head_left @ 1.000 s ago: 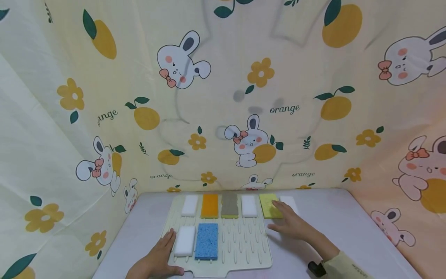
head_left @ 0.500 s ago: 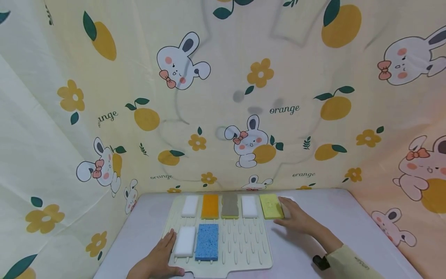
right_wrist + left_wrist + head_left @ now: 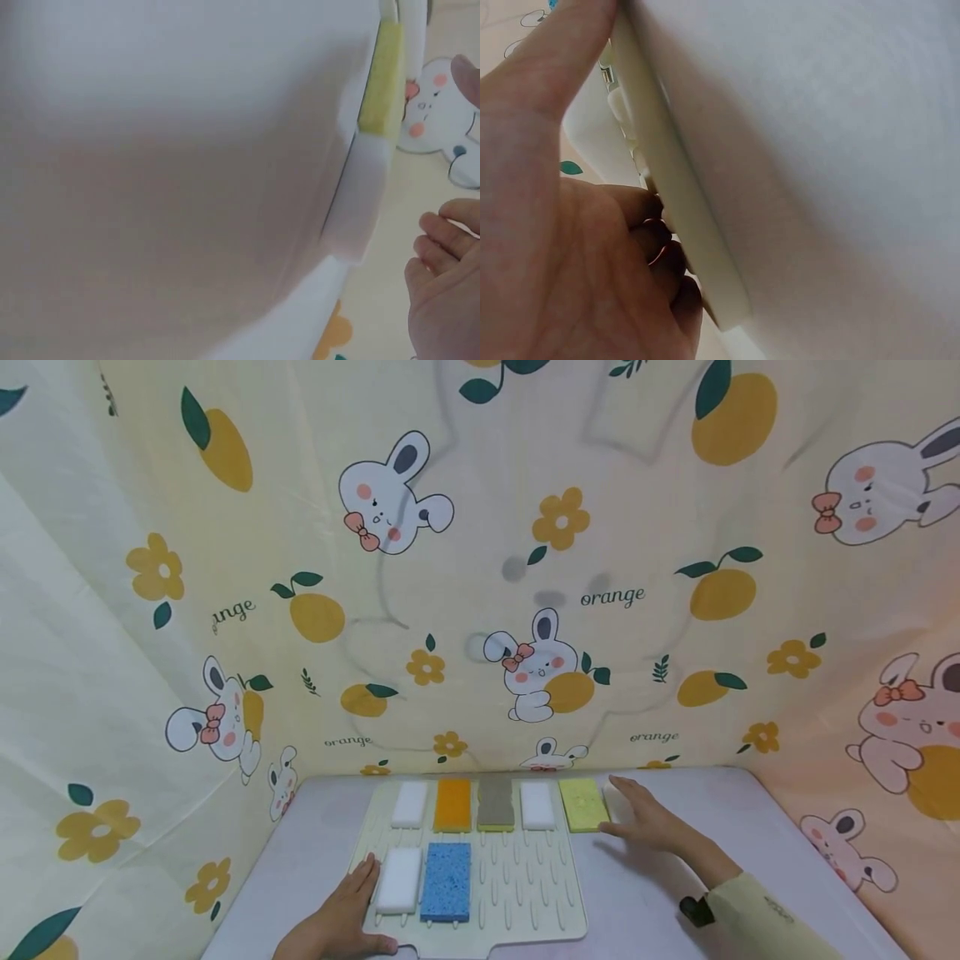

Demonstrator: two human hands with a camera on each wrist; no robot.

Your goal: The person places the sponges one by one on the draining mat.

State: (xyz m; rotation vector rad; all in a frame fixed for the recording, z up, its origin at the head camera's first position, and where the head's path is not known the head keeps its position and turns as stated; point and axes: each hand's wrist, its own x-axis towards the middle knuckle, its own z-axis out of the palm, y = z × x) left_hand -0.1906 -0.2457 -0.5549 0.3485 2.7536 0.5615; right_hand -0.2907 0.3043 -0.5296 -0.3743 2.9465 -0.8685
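Note:
My left hand (image 3: 341, 910) rests along the left edge of a cream ribbed drying board (image 3: 525, 893), thumb at its near edge. The left wrist view shows that hand (image 3: 592, 247) with its fingertips against the board's rim (image 3: 679, 202). Beside those fingers a white sponge (image 3: 399, 881) and a blue speckled sponge (image 3: 446, 882) lie on the board. My right hand (image 3: 656, 822) hovers over a white sponge (image 3: 618, 802), which it partly hides, right of a yellow sponge (image 3: 585, 806). In the right wrist view the hand (image 3: 450, 277) is apart from that white sponge (image 3: 358, 199).
Along the board's far row lie a white sponge (image 3: 409, 803), an orange sponge (image 3: 452, 805), a grey-topped sponge (image 3: 496, 803) and another white sponge (image 3: 537, 805). The white table (image 3: 720, 810) meets a printed cloth wall (image 3: 450, 610) at the back and sides.
My right hand has moved right, from over the yellow sponge to the white sponge beside it. The left hand and the sponges have stayed in place.

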